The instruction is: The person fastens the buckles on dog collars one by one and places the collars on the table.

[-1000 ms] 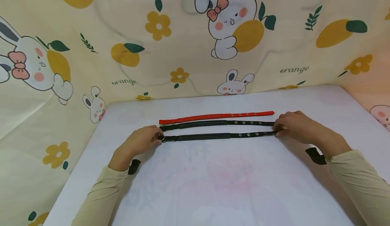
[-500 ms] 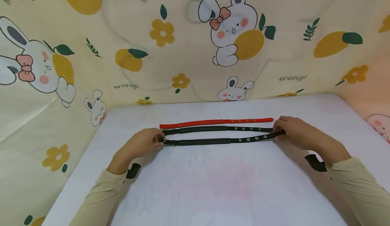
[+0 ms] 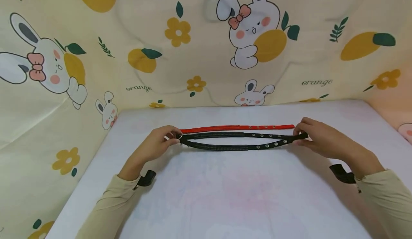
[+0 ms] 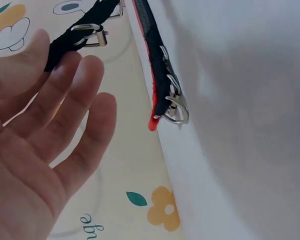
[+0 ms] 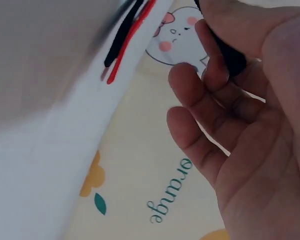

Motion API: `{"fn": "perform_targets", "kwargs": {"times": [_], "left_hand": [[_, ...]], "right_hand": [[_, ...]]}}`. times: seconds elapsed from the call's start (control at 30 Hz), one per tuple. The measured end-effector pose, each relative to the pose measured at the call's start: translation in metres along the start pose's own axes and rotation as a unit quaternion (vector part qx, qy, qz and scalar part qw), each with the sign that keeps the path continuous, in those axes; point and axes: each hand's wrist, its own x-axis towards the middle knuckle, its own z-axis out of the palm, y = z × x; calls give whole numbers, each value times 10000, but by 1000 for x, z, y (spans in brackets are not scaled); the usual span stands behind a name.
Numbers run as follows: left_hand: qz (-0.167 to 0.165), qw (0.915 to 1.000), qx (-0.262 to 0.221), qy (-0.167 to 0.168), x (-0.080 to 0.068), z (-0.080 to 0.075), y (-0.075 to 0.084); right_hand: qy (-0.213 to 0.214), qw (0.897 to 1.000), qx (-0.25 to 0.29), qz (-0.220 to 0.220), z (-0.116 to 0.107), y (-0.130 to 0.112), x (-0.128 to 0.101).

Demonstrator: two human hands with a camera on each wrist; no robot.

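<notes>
Three collars stretch side by side across the table in the head view. Nearest is a black collar (image 3: 222, 147) with metal eyelets, held at both ends and sagging in the middle. My left hand (image 3: 157, 142) pinches its buckle end between thumb and fingers; the metal buckle (image 4: 102, 39) shows beside the fingertips in the left wrist view. At the eyelet end, my right hand (image 3: 325, 137) pinches the strap, and the black tip (image 5: 233, 61) pokes out between thumb and fingers. Behind lie a second black collar (image 3: 222, 135) and a red collar (image 3: 222, 128).
The white table (image 3: 225, 192) has a patterned cloth (image 3: 199, 45) with rabbits and oranges standing behind it and along its sides. Black wrist devices (image 3: 146, 179) hang below both forearms, near the tabletop.
Both hands have lifted the front black collar's ends up from the table. The right hand has shifted its hold, so the tip now sticks out past its fingers. The other two collars stay in place.
</notes>
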Motion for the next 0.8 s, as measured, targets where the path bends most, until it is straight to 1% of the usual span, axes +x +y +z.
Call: {"fn": "perform_targets", "kwargs": {"times": [0.13,0.27,0.4,0.47,0.6,0.7,0.8], "left_hand": [[-111,9998,-123,56,2,-3,6],[-193,9994,-255,104,3,-3,9],[-261,9986,-446,74,3,-1,10],[-249,9984,-494,81,4,-1,10],[-170,9983,-528,202,6,-4,13],[-149,9978,-566,322,6,-6,17],[-158,9967,-683,413,6,-6,21]], "right_hand": [[120,9998,61,124,-5,-3,-1],[459,9985,280,124,-9,-7,-2],[815,9944,660,122,-12,-12,-2],[915,9919,877,112,-11,-14,-3],[1109,9834,1418,215,-6,-21,-2],[1288,9745,1808,321,-4,-27,1],[1435,9684,2007,350,-2,-32,4]]}}
